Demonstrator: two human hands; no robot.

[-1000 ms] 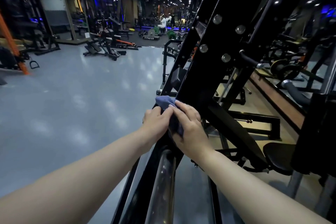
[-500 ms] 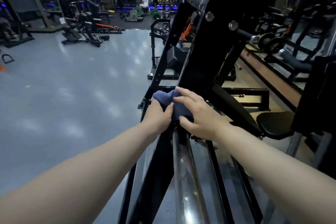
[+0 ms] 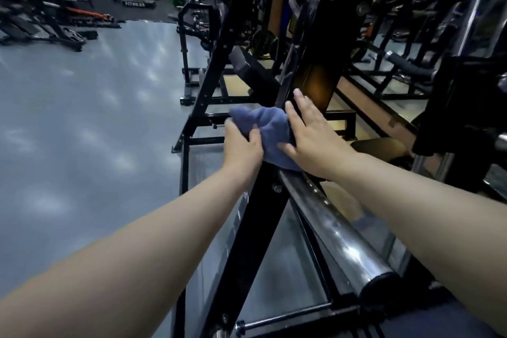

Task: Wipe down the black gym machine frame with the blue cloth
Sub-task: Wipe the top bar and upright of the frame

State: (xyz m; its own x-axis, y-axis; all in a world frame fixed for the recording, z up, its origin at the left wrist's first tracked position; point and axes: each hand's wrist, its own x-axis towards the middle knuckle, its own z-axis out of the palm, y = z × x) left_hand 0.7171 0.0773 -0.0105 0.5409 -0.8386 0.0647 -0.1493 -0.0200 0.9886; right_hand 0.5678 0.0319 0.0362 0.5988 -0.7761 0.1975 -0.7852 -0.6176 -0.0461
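Note:
The black gym machine frame (image 3: pixel 248 230) rises as a slanted beam from bottom centre to the top of the view. A bunched blue cloth (image 3: pixel 267 129) lies on the beam where a chrome roller bar (image 3: pixel 333 230) meets it. My left hand (image 3: pixel 241 145) grips the cloth's left side, thumb curled over the fabric. My right hand (image 3: pixel 311 136) lies flat on the cloth's right side, fingers straight and reaching up onto the frame.
A grey floor (image 3: pixel 82 132) stretches to the left. More black racks (image 3: pixel 197 44) and benches stand behind the frame. A black seat pad (image 3: pixel 381 147) and further machines crowd the right. People stand far back by a sign reading FITNESS (image 3: pixel 135 4).
My view has tilted down and closer. Both hands and the cloth sit lower on the beam, near the roller's top, and my right fingers have straightened upward.

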